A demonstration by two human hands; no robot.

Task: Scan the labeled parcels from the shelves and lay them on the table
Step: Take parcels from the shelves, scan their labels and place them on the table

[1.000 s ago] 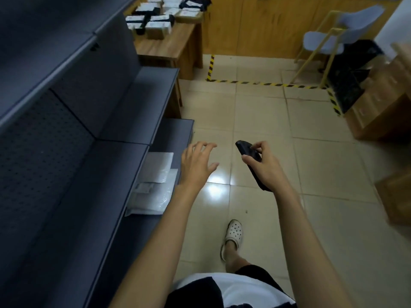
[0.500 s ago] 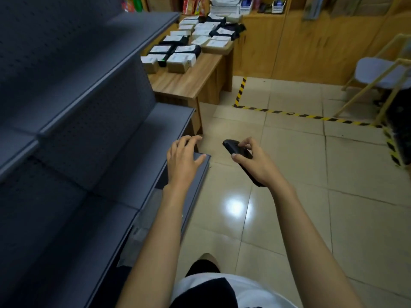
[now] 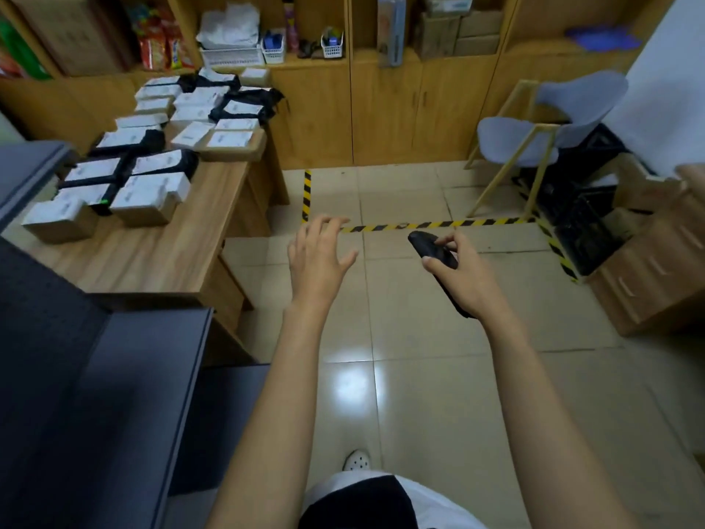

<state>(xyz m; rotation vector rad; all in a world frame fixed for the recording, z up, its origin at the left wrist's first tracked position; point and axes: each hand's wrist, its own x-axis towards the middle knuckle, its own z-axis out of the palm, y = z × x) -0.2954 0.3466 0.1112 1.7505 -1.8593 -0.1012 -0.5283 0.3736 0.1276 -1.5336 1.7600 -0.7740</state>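
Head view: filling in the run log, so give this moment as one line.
left hand: open, empty | right hand: grips black scanner | parcels: laid on wooden table

A blue chair (image 3: 503, 134) stands beyond striped floor tape (image 3: 438, 224) near wooden cabinets (image 3: 385, 108).

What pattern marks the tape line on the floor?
Yellow and black diagonal stripes on the floor tape, clearest in the head view.
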